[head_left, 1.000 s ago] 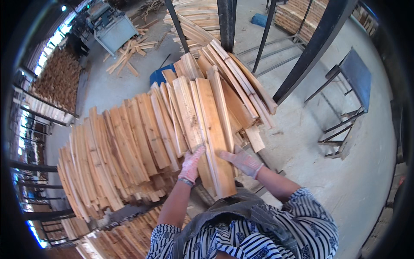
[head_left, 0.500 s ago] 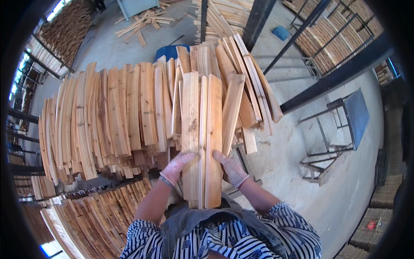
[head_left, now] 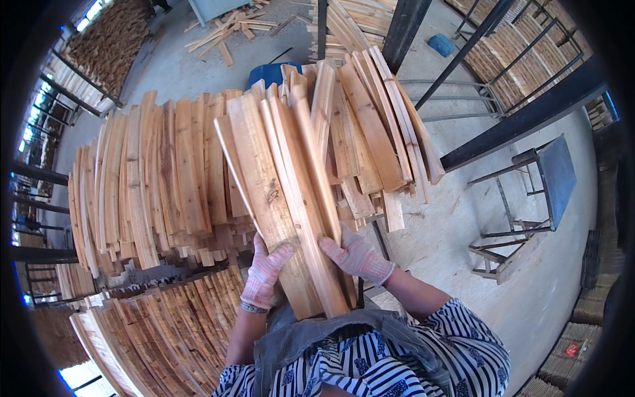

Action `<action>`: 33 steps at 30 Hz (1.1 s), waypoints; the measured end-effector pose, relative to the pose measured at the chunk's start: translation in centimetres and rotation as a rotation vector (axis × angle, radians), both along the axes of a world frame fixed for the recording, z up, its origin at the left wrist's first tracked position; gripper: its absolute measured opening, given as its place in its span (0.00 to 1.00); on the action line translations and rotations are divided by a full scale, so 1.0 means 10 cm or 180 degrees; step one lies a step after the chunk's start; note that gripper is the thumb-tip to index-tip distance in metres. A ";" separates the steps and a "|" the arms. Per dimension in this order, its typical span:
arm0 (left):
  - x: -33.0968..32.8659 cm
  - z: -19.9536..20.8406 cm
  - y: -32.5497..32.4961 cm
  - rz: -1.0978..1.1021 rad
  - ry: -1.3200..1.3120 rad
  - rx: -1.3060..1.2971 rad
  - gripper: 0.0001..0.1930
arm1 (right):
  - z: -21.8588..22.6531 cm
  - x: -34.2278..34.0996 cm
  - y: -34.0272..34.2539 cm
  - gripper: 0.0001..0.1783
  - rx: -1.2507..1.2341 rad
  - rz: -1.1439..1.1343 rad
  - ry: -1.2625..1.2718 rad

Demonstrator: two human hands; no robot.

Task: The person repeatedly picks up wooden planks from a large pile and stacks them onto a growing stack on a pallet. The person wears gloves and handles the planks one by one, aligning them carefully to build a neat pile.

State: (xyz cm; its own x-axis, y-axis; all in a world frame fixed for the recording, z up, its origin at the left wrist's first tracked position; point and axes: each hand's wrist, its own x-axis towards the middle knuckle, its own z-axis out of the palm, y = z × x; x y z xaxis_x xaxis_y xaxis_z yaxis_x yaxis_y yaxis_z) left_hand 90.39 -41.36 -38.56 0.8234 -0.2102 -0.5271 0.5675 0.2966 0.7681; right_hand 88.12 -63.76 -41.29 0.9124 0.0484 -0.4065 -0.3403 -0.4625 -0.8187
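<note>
Between my two gloved hands is a bundle of long wooden boards [head_left: 286, 192], its near end close to my grey apron [head_left: 291, 344]. My left hand [head_left: 266, 270] grips the bundle's left side, with the thumb on top. On the right side my right hand [head_left: 357, 255] is closed round it, thumb also on top; the fingers beneath are hidden. The boards tilt, their far ends leaning left over a wide row of stacked boards [head_left: 139, 182]. More loose boards [head_left: 370, 126] fan out at the right end of that row.
At lower left stands another tight stack of wood strips [head_left: 165, 331]. A dark metal post [head_left: 522, 119] slants across the right side. Beyond it is a metal stand with a grey top [head_left: 555, 182]. Scrap wood [head_left: 231, 36] lies on the floor ahead, near a blue container [head_left: 268, 73].
The bundle has swung from nearly straight to leaning left at its far end, and its boards have spread a little. Both hands still grip it. The view has shifted slightly.
</note>
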 end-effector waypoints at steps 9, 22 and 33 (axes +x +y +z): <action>-0.07 -0.74 0.25 0.0384 0.0649 0.0214 0.40 | -0.31 0.11 0.41 0.58 -0.0382 0.0122 0.0802; -0.31 -0.26 0.37 0.0757 0.0261 -0.0265 0.38 | -0.43 0.45 0.33 0.59 0.1163 0.0467 0.0855; -0.82 0.18 1.08 0.1107 -0.1285 0.0058 0.64 | -0.37 1.19 0.84 0.35 0.2424 0.1739 0.0708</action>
